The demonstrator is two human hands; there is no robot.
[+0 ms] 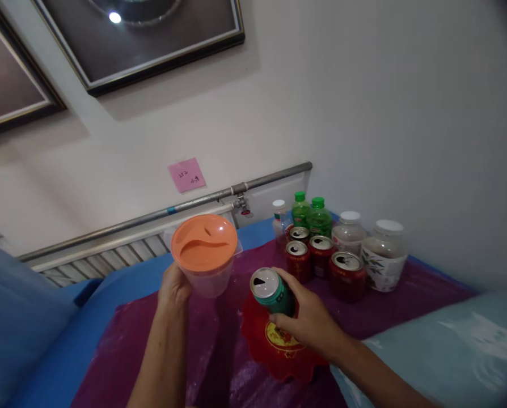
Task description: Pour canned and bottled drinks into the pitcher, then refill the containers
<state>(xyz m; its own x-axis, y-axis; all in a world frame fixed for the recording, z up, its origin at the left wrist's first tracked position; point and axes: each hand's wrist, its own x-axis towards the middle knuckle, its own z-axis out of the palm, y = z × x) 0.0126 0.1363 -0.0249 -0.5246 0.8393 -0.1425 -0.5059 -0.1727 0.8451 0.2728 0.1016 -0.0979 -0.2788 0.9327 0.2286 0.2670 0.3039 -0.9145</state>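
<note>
In the head view I see two bare hands at work over a purple sheet point(134, 345) laid on blue bedding point(83, 345). The left hand point(174, 286) curls about the side of a clear container point(211, 283), its orange lid point(204, 252) on top; the far fingers are out of sight behind the plastic. The right hand point(307, 314) clasps a green can point(281, 300) between thumb and fingers — the can tilts, its top showing a dark opening. It sits over a red scalloped tray point(260, 343) with a yellow pattern in its middle, and I can't tell whether the can's base touches it.

Just past the right hand stand four red cans point(347, 286) in a cluster. Around and behind them are two bottles point(320, 220) with green caps, a small white-capped bottle point(279, 224) and two white-lidded jars point(383, 266). A pale blue cloth point(457, 354) with a white print lies near the right forearm. On the wall — above a pipe point(151, 219) and a radiator point(140, 248) — hang a pink note point(187, 175) and framed pictures point(151, 51).
</note>
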